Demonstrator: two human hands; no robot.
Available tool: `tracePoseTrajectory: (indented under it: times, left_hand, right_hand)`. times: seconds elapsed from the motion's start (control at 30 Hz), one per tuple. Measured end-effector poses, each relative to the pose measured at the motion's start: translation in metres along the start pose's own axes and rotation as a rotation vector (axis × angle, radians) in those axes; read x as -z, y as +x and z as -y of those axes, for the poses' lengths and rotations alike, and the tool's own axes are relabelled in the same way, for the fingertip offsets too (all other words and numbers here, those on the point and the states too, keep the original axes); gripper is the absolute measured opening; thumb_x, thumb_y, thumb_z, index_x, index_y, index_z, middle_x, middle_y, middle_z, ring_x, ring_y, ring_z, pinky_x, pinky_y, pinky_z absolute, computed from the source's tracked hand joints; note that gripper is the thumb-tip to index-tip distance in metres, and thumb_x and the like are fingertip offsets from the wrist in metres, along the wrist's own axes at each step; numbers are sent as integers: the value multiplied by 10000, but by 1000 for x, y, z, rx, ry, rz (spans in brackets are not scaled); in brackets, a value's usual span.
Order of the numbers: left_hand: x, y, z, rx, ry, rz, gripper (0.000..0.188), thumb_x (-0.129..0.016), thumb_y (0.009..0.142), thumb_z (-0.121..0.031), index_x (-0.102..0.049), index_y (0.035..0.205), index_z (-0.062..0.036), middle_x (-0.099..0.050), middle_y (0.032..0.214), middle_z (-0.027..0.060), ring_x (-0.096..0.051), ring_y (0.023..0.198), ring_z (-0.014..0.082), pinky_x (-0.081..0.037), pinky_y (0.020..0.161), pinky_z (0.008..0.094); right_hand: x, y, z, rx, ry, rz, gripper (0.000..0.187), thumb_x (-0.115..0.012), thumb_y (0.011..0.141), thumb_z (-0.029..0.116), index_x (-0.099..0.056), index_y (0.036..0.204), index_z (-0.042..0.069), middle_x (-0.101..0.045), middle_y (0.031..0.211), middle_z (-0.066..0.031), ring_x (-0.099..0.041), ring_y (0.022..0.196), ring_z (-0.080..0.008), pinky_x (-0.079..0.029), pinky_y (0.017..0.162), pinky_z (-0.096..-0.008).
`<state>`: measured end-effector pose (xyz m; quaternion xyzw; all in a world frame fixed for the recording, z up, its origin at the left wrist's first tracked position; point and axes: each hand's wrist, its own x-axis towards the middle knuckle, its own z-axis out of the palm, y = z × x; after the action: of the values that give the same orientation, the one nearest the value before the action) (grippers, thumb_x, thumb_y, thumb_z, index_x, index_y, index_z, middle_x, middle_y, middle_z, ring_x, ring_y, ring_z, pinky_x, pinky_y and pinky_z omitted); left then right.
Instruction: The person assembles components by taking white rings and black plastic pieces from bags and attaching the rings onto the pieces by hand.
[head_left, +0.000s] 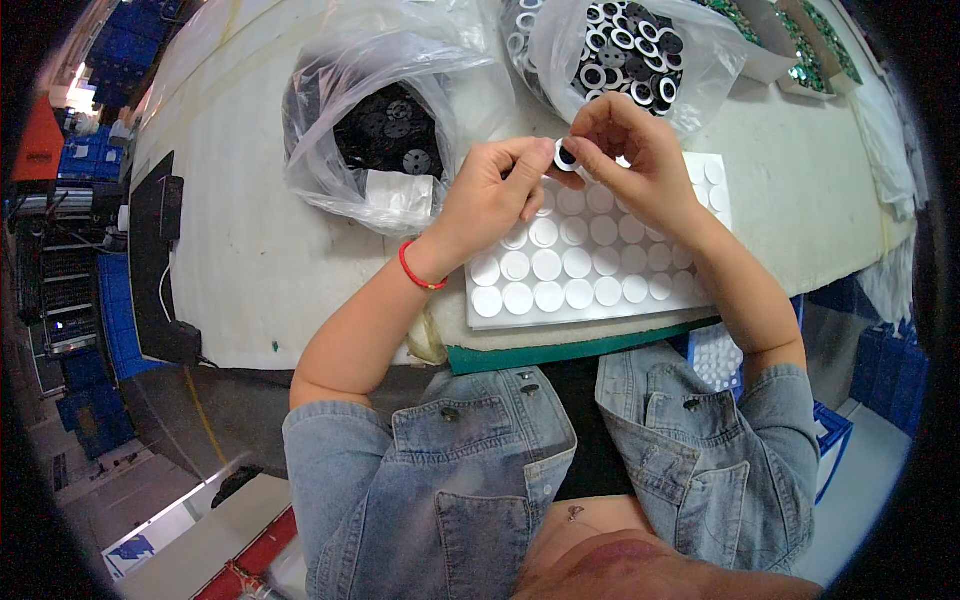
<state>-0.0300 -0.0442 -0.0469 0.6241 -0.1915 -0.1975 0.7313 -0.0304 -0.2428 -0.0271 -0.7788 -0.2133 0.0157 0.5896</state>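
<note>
Ring, small and black-and-white, sits pinched between left hand and right hand above a sheet of white pads, most rows seemingly full. Bags of rings and black discs look well stocked; much appears left.

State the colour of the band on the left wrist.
Red wrist band, seen clearest in the head view.

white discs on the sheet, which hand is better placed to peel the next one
Right, probably. The right hand sits directly above the sheet of white discs, while the left hand hovers at its left edge; both pinch the small ring.
</note>
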Motion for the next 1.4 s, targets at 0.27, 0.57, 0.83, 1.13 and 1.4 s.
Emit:
tracePoseTrajectory:
  times: [0.27,0.57,0.83,1.13,1.4]
  left_hand:
    - [-3,-2,-2,19,132,-47,270,-528,953,-172,-660,1069,33,-710,847,36,-473,570,12,-403,512,188]
    - [-6,-2,-9,47,189,-61,215,-559,899,-107,-676,1006,37,-708,868,38,-585,801,52,-480,749,224]
    - [-3,-3,-7,57,55,-130,164,-638,863,-83,-680,978,26,-698,868,22,-580,760,44,-468,703,197]
    - [-6,-1,-9,-2,272,-70,175,-642,878,-123,-673,982,15,-697,825,50,-528,664,7,-423,574,170]
    - [-1,1,-5,11,-42,-34,308,-384,972,-107,-397,1249,26,-671,970,133,-400,532,25,-363,490,171]
  right_hand:
    - [-1,-1,0,-28,-5,-8,95,-613,896,34,-541,947,0,-574,858,1,-549,741,-26,-459,637,-179]
    - [-2,-1,1,-38,53,-6,102,-606,900,39,-528,957,8,-564,857,0,-544,731,-30,-457,629,-182]
    - [2,-2,-2,-210,225,128,136,-618,906,93,-492,937,48,-562,843,22,-483,651,-10,-386,544,-159]
    - [1,-2,0,16,-7,101,207,-659,871,79,-530,1025,29,-578,841,1,-530,661,-32,-419,555,-185]
    - [10,15,-4,187,311,-515,399,-601,899,18,-433,1260,31,-528,1166,-103,-604,943,-144,-485,793,-239]
